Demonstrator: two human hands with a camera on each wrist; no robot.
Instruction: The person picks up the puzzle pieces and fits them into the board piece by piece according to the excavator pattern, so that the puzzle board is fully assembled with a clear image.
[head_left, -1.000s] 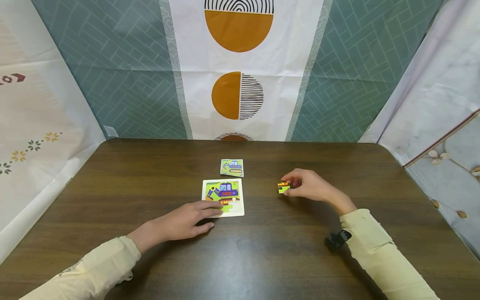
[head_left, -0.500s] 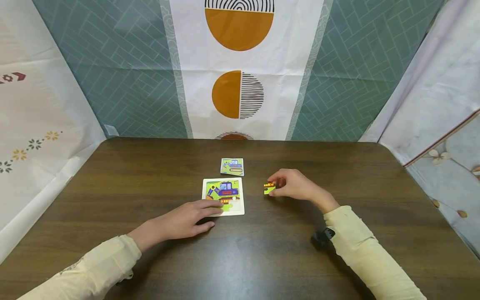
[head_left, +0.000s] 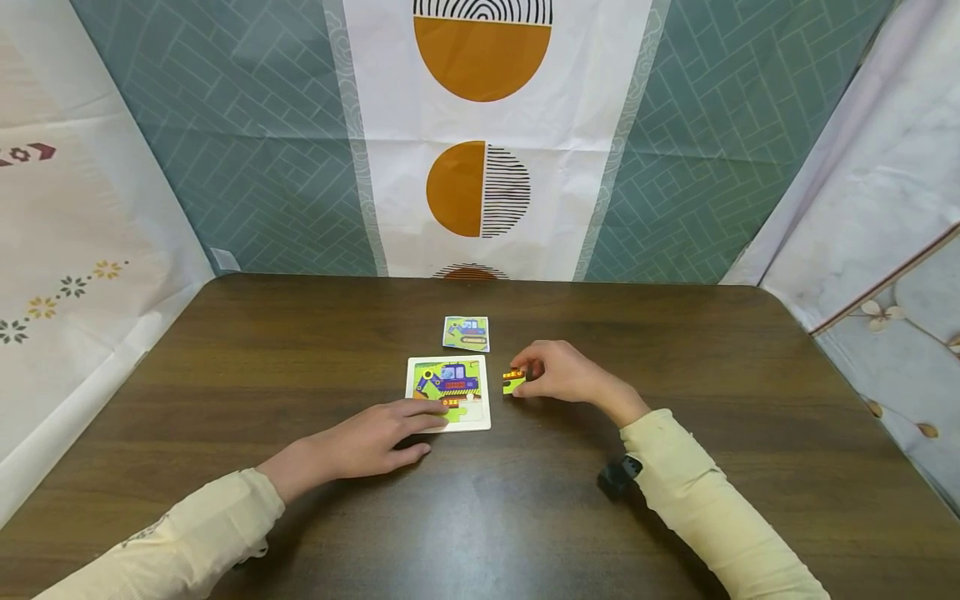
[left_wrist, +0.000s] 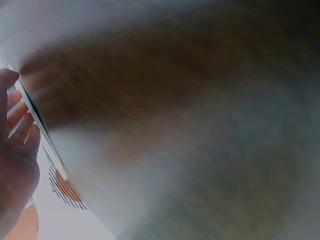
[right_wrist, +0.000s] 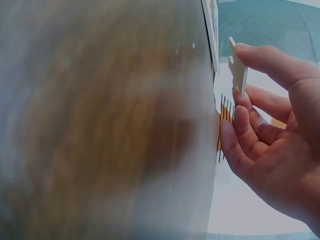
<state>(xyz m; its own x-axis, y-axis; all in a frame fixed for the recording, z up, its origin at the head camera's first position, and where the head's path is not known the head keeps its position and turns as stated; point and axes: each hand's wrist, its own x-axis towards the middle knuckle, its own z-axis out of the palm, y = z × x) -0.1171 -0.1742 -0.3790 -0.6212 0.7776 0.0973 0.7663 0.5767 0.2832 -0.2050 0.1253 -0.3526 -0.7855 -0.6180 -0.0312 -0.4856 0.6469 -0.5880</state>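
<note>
A white-framed jigsaw puzzle [head_left: 450, 377] with a blue excavator picture lies at the middle of the table. A pale gap shows at its lower right. My left hand [head_left: 372, 440] rests with extended fingers on the puzzle's lower left part, hiding that corner. Just right of the frame, my right hand [head_left: 567, 375] pinches a puzzle piece [head_left: 513, 382], green with a red and yellow band, between thumb and fingers. In the right wrist view the thin puzzle piece [right_wrist: 238, 67] is seen edge-on, held above the table and apart from the frame.
Behind the puzzle lies a small picture card [head_left: 466, 333] showing the same excavator. The brown wooden table [head_left: 660, 333] ends at a patterned cloth [head_left: 300, 167] hanging along the back. Pale cloths hang at both sides.
My right hand has moved left with the puzzle piece, from well right of the frame to close beside it. The left hand has stayed on the puzzle.
</note>
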